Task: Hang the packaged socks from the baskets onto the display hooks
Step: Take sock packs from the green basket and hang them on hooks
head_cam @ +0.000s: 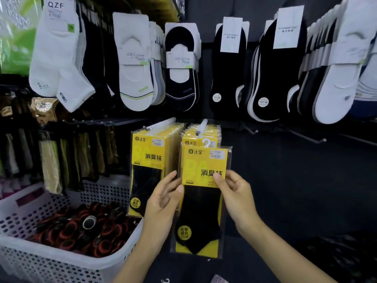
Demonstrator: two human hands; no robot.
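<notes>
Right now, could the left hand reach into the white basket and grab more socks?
Probably yes. The left hand is beside the white basket, whose top is open with nothing covering the red-and-black socks. But it would first have to let go of the yellow sock pack.

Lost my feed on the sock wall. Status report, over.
Left hand and right hand both gripping yellow sock pack. Pack's hanger at right hook, seating unclear. Hook already stacked with packs; nothing else in the way.
</notes>
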